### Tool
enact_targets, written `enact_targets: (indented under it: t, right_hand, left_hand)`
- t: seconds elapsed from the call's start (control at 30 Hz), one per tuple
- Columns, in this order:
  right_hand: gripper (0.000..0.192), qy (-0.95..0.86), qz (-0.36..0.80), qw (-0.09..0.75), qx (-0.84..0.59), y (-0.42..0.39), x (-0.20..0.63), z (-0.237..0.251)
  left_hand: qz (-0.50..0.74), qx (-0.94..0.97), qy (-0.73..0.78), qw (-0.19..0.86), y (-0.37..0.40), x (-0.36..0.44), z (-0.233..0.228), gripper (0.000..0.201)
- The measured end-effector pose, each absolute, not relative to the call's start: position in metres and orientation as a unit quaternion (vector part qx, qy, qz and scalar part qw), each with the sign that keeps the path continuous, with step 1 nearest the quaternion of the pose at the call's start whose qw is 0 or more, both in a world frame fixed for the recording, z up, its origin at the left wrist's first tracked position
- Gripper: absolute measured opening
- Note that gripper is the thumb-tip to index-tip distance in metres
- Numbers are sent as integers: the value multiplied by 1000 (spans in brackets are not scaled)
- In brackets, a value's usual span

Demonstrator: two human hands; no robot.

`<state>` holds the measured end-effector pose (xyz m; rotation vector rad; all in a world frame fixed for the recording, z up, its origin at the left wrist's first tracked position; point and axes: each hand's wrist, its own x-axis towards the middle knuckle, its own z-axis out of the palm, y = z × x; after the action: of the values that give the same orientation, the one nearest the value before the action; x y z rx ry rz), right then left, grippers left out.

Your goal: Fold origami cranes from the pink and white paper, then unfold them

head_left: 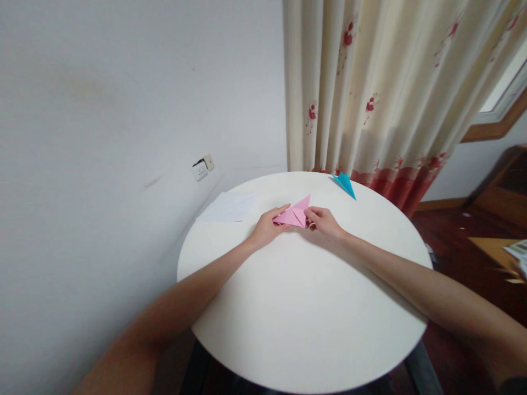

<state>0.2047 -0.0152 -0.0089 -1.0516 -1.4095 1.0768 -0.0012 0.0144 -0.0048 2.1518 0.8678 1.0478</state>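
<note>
A folded piece of pink paper (294, 215) is held between my two hands, just over the white round table. One of its pointed flaps rises toward the back right, and creases run across its middle. My left hand (267, 226) grips its left end, thumb along the upper edge and fingers beneath. On the right side, my right hand (323, 220) pinches the paper's edge between thumb and fingers. Beyond my right hand, near the table's far edge, lies a blue folded paper plane (345, 184).
White paper sheets (228, 207) lie at the back left of the table (304, 307). A wall with a socket (200, 170) borders the left side. A flowered curtain (370, 82) hangs behind. At far right, a wooden surface (492, 251) bears papers.
</note>
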Motion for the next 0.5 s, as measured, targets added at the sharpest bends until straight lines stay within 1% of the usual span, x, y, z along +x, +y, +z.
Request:
enact_targets:
  t: [0.3,0.5]
  right_hand:
    - [39,-581,451,517,-438,-15,205,-10]
    - [43,-589,453,511,-431,-10,206,-14]
  left_hand:
    - [393,809,327,289,14,-2,-5,58]
    - [386,814,321,292,14,-2,-3,56]
